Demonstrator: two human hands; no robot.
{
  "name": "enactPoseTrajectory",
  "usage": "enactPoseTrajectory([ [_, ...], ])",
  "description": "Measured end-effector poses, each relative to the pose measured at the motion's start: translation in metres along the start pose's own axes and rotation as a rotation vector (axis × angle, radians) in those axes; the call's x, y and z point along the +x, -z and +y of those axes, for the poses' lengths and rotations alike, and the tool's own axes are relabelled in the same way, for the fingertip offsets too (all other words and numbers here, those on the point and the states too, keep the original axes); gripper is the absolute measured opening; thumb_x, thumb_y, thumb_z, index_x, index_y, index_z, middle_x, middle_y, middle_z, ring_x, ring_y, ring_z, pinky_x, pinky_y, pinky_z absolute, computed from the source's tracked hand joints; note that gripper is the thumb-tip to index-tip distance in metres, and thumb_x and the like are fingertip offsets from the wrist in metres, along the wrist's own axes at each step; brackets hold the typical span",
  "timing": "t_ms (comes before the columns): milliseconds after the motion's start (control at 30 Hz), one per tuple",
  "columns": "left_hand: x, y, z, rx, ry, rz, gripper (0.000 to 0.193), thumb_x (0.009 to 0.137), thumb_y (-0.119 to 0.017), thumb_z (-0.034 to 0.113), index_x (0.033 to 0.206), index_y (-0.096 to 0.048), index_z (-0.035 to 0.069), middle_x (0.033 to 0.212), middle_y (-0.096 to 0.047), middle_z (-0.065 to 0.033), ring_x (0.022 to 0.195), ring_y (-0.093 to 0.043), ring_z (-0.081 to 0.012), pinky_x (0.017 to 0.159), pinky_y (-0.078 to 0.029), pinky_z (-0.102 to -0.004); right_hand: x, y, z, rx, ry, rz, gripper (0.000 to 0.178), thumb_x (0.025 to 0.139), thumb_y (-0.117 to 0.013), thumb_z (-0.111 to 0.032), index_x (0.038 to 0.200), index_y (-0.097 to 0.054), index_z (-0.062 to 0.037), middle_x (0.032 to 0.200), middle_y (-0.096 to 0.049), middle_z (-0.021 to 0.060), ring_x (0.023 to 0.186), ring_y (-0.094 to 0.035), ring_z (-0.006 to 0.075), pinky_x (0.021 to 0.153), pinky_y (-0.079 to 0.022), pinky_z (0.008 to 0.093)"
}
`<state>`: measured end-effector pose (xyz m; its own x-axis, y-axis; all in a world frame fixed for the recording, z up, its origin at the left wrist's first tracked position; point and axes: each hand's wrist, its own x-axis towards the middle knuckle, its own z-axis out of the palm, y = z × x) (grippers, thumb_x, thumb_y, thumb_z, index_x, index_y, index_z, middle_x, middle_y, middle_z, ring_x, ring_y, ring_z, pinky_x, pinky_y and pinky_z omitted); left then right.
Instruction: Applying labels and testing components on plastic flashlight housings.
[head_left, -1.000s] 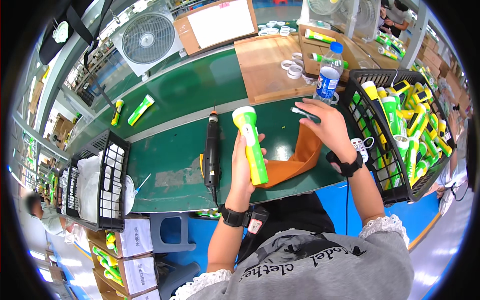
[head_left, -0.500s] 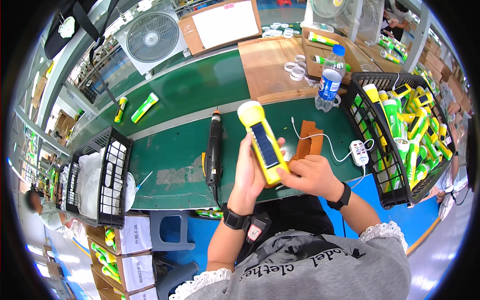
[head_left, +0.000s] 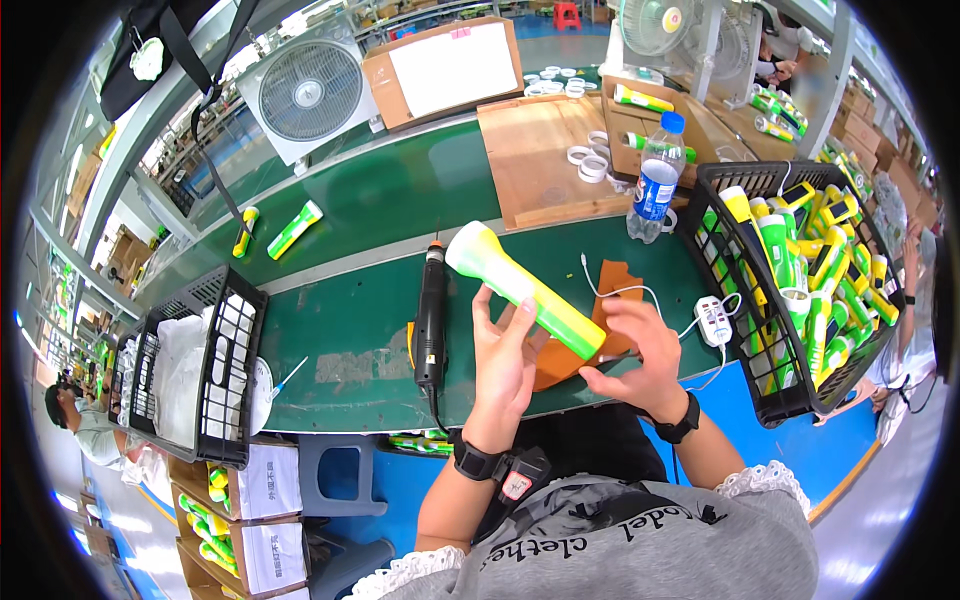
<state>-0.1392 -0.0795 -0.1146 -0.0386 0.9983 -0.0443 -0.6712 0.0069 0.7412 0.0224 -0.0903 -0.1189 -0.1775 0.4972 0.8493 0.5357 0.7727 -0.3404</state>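
A yellow, green and white flashlight (head_left: 527, 288) lies slanted across my left hand (head_left: 503, 360), its wide head up and left and its tail toward the right. My left fingers and thumb close around its barrel from below. Just past the tail end is my right hand (head_left: 645, 365), thumb and fingers spread in a curve, holding nothing. An orange sheet (head_left: 622, 277) rests on the green table beneath and behind the hands. To the left of my left hand lies a black electric screwdriver (head_left: 431, 320).
A black crate (head_left: 775, 385) full of flashlights stands at the right, near a white power strip (head_left: 713, 320) and a water bottle (head_left: 653, 185). At the left is another black crate (head_left: 232, 345). Two flashlights, one of them green and white (head_left: 295, 230), lie on the green belt (head_left: 400, 180).
The flashlight has been turned over: its solar panel side faced up before, and now the green and white side shows. It tilts more level. My right hand has come off its tail and spread.
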Motion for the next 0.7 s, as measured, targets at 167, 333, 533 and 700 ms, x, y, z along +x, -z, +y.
enactPoseTrajectory([
  [167, -0.009, -0.006, 0.003, 0.142, -0.127, -0.3, 0.065, 0.073, -0.064, -0.002, 0.126, -0.028, 0.007, 0.114, -0.049, -0.0128, 0.105, -0.05, -0.021, 0.088, -0.042, -0.0336, 0.012, 0.001, -0.007, 0.168, -0.409, -0.43, 0.066, 0.061, -0.071, -0.024, 0.119, -0.044, -0.0086, 0.081, -0.061, 0.0085, 0.068, -0.061, 0.0281, 0.061, -0.049, 0.0342],
  [333, -0.02, -0.02, 0.04, 0.891, -0.309, -0.71, 0.054, 0.061, -0.078, 0.014, 0.107, -0.053, 0.002, 0.104, -0.058, -0.0116, 0.096, -0.057, -0.0221, 0.082, -0.043, -0.0319, -0.012, 0.017, 0.008, 0.079, -0.272, -0.37, 0.065, 0.056, -0.073, -0.023, 0.114, -0.047, -0.0091, 0.068, -0.055, 0.0065, 0.057, -0.057, 0.0267, 0.052, -0.044, 0.0334],
  [533, 0.099, 0.06, 0.105, 1.376, -0.372, -0.299, 0.029, 0.073, -0.059, 0.001, 0.102, -0.056, 0.003, 0.101, -0.058, -0.0111, 0.095, -0.055, -0.023, 0.083, -0.043, -0.0333, 0.005, 0.107, 0.009, -0.538, -0.61, 0.051, 0.054, 0.065, -0.069, -0.02, 0.111, -0.047, -0.004, 0.093, -0.059, 0.0192, 0.08, -0.06, 0.0334, 0.066, -0.048, 0.0381],
  [700, 0.239, 0.252, 0.206, 2.089, -0.682, -0.071, 0.037, 0.071, -0.064, 0.011, 0.104, -0.052, 0.003, 0.103, -0.053, -0.0166, 0.096, -0.05, -0.0352, 0.08, -0.042, -0.0406, 0.005, 0.2, 0.008, -1.099, -0.897, 0.044, 0.049, 0.074, -0.061, -0.023, 0.115, -0.044, -0.0006, 0.089, -0.058, 0.0237, 0.082, -0.057, 0.0371, 0.069, -0.045, 0.0428],
])
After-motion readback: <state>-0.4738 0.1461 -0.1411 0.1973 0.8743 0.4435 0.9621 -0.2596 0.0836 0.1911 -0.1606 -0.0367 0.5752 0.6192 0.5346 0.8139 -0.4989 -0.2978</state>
